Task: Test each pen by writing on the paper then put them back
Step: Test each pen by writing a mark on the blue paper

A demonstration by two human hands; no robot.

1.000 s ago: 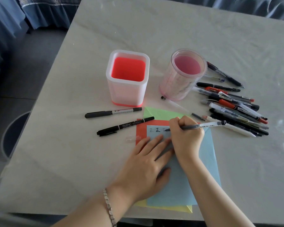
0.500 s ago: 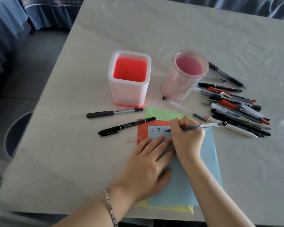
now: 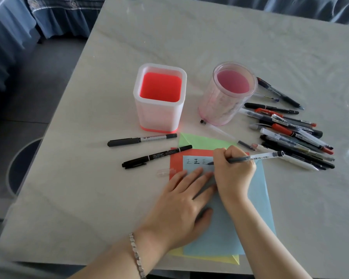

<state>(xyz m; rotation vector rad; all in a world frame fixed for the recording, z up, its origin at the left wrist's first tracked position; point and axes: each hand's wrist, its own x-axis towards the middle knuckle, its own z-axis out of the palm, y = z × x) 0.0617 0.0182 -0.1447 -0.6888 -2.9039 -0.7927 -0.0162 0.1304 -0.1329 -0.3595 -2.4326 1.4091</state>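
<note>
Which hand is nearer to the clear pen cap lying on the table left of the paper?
Left. The left hand lies flat on the blue paper, fingertips just right of the clear cap. The right hand writes farther right.

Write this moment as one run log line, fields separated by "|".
step: testing pen | right hand: writing with clear pen on blue paper | left hand: flat on paper | both holders: empty

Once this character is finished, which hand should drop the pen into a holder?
Probably the right hand: it already has the clear pen in its grip, and the round holder stands ahead on its side. The left hand lies flat, steadying the blue paper.
</note>
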